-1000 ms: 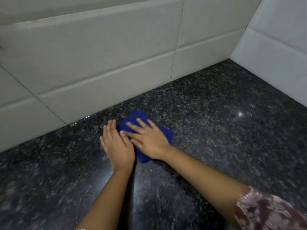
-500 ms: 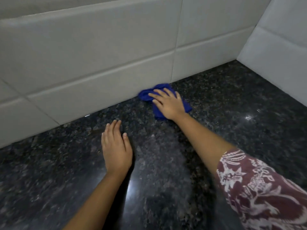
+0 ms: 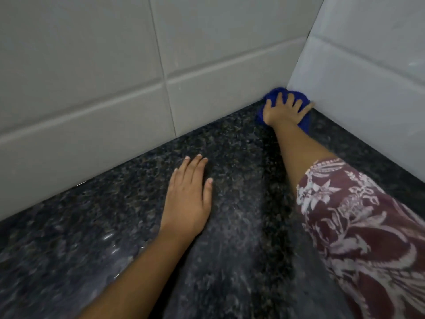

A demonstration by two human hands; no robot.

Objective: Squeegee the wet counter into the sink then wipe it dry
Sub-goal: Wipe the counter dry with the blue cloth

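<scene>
Spread-fingered right hand (image 3: pixel 284 109) presses blue cloth (image 3: pixel 273 94) into far corner of counter (image 3: pixel 230 261); cloth mostly covered, probably bunched, long axis unclear. Flat left hand (image 3: pixel 187 199) holds nothing.

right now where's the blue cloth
Head view, far right: the blue cloth lies on the granite counter, tucked into the corner where the back tiled wall meets the side tiled wall, under the right hand.

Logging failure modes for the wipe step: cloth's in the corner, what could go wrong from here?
1. The blue cloth is bunched under the right hand, so it may miss the seam where the tiled walls meet.
2. The left hand lies flat on the counter: it may leave prints or slip.
</scene>
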